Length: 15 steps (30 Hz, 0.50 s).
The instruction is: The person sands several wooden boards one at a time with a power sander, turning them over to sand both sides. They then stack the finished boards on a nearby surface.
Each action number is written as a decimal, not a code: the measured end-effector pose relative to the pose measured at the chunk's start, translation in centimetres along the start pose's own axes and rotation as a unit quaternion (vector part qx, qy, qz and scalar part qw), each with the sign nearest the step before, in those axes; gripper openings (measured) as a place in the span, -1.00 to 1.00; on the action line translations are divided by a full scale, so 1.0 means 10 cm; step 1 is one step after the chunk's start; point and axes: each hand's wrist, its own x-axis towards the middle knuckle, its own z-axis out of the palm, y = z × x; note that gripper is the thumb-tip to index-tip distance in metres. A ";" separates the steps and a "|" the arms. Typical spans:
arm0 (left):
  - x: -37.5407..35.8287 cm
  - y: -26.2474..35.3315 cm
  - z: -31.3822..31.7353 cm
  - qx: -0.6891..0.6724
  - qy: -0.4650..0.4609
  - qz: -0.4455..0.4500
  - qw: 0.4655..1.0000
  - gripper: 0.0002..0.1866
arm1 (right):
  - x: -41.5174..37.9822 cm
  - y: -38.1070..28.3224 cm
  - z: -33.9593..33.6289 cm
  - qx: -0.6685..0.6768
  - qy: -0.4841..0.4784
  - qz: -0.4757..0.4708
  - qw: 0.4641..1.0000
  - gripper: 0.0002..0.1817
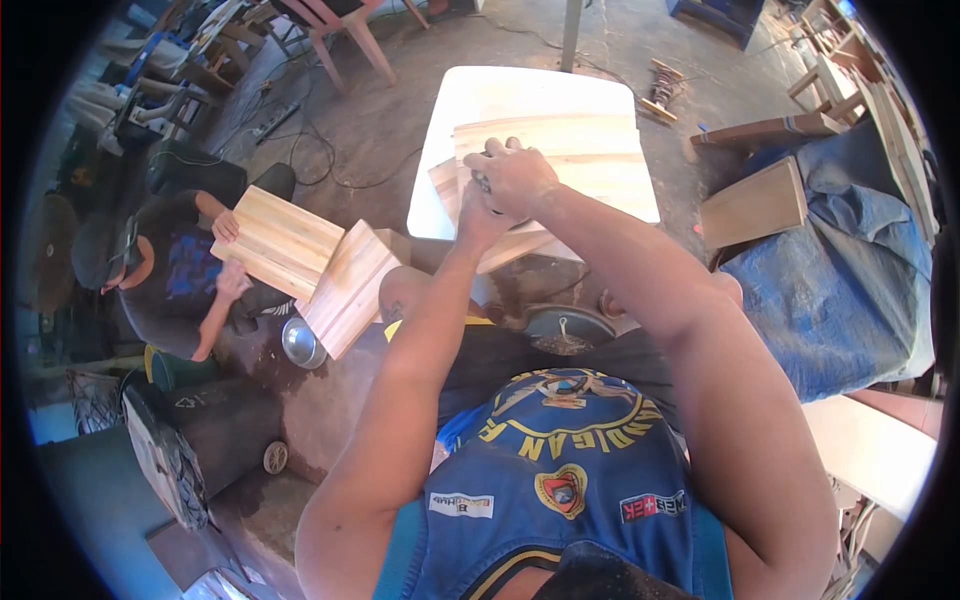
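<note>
My hands meet over a pale striped wooden board [590, 150], near its left edge. My right hand [520, 178] lies across the front of my left hand [484, 216], its fingers bent and closed. Much of my left hand's fingers is hidden behind the right one; they look curled. A small greyish patch shows between the hands, too little to name. Under the board is a white table top [430, 200] with rounded corners. Parts of other wooden pieces stick out below the board at its left and near edges.
At the left a seated co-worker [175, 260] holds another striped board [285, 240]; a further board [350, 285] leans beside it. A metal bowl [302, 342] is below. A blue tarp [830, 290] and a wooden panel [755, 205] lie right. Cables [320, 165] cross the floor.
</note>
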 end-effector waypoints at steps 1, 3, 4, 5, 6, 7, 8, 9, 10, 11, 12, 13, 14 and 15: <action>0.02 0.06 0.10 0.009 -0.029 0.018 0.999 -0.11 | -0.09 0.08 -0.02 -0.003 -0.001 0.007 1.000 -0.54; 0.04 0.13 0.36 0.031 -0.036 0.024 0.999 -0.11 | -0.28 0.27 -0.07 0.003 0.003 0.030 1.000 -0.53; 0.05 0.15 0.45 0.055 -0.036 0.028 0.997 -0.12 | -0.37 0.38 -0.08 0.009 0.007 0.046 0.999 -0.51; 0.07 0.16 0.51 0.051 -0.041 0.031 0.997 -0.12 | -0.46 0.49 -0.08 0.007 0.006 0.052 0.999 -0.51; 0.09 0.16 0.57 0.100 -0.063 0.055 0.992 -0.10 | -0.54 0.61 -0.09 -0.008 0.018 0.064 0.998 -0.50; 0.11 0.16 0.63 0.148 -0.084 0.080 0.982 -0.07 | -0.63 0.73 -0.09 -0.022 0.031 0.075 0.996 -0.49; 0.15 0.11 0.68 0.143 -0.090 0.082 0.982 -0.07 | -0.71 0.85 -0.09 -0.021 0.047 0.082 0.995 -0.45; 0.22 -0.02 0.72 0.223 -0.090 0.078 0.968 -0.06 | -0.79 0.97 -0.11 -0.023 0.046 0.089 0.995 -0.45; 0.28 -0.10 0.71 0.301 -0.089 0.073 0.947 -0.04 | -0.86 1.08 -0.14 -0.031 0.047 0.106 0.993 -0.44; 0.31 -0.19 0.66 0.299 -0.093 0.077 0.947 -0.04 | -0.92 1.17 -0.16 -0.037 0.048 0.124 0.990 -0.42; 0.36 -0.26 0.58 0.375 -0.078 0.041 0.923 -0.04 | -0.98 1.26 -0.23 -0.032 0.030 0.145 0.988 -0.39; 0.39 -0.29 0.49 0.449 -0.063 0.006 0.891 -0.04 | -1.01 1.36 -0.25 -0.033 0.030 0.149 0.988 -0.39; 0.42 -0.32 0.43 0.448 -0.065 0.009 0.892 -0.04 | -1.04 1.48 -0.27 -0.046 0.037 0.164 0.985 -0.38; 0.43 -0.32 0.37 0.444 -0.035 -0.021 0.895 -0.06 | -1.06 1.59 -0.28 -0.058 0.044 0.179 0.981 -0.37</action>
